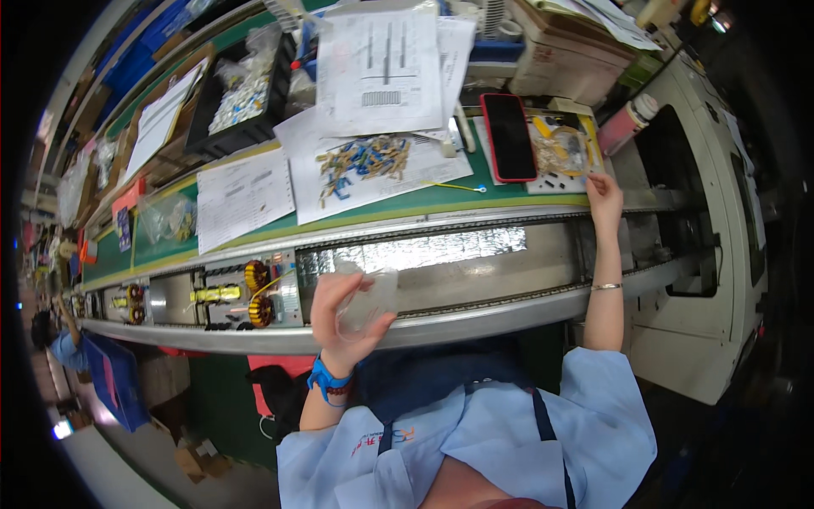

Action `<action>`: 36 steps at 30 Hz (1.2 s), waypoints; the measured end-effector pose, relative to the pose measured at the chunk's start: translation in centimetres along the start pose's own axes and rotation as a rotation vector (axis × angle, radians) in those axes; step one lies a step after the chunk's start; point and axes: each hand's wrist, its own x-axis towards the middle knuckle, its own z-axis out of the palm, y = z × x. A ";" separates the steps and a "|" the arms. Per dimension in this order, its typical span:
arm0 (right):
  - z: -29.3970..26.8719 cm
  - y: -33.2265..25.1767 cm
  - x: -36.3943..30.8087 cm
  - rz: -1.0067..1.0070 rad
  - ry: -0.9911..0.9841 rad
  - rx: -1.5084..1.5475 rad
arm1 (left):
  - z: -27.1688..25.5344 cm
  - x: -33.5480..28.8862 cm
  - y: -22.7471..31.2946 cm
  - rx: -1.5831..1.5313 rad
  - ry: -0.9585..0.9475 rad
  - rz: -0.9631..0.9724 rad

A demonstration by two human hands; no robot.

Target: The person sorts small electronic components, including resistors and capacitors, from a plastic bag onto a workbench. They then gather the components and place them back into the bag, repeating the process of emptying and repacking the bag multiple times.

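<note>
My left hand (337, 312), with a blue band at the wrist, is closed around a clear plastic cup or small bag (373, 301) above the near rail of the conveyor. Farther right, my right hand (604, 202) is at the near right corner of a white tray (551, 183) with small dark parts and yellow pieces on it. Its fingers are pinched together; what they hold, if anything, is too small to make out. Left of that tray lies a phone (509, 140) in a red case, partly over the tray.
A pile of blue and tan components (365, 165) lies on white paper, with a yellow tie (449, 185) beside it. Circuit boards with copper coils (258, 293) sit on the conveyor (441, 318) at left. A black bin (237, 102) and pink bottle (627, 123) stand behind.
</note>
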 end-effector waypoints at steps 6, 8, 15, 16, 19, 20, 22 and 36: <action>0.1 -2.9 -1.9 -0.146 0.128 -0.292 | 0.2 -0.1 0.1 -0.006 -0.017 -0.002; 0.0 -5.3 -2.7 -0.159 0.181 -0.220 | 0.4 -0.2 0.2 -0.005 -0.037 -0.027; 3.2 -19.8 -12.7 -0.126 -1.008 0.564 | 2.7 0.6 0.9 0.143 -0.077 0.127; 3.5 -21.3 -13.4 -0.074 -1.174 0.598 | 2.7 0.6 0.9 0.164 -0.111 0.150; 5.4 -23.4 -14.7 -0.125 -1.242 0.607 | 2.5 0.6 1.2 0.220 -0.140 0.218; 5.8 -23.7 -14.7 -0.112 -1.251 0.575 | 2.3 0.6 1.3 0.228 -0.108 0.232; 6.4 -24.1 -14.8 -0.104 -1.233 0.642 | 1.8 0.3 1.2 0.236 -0.046 0.258; 14.4 -32.9 -5.7 -0.614 -1.113 0.275 | -2.6 -0.6 -1.5 -0.020 0.057 0.246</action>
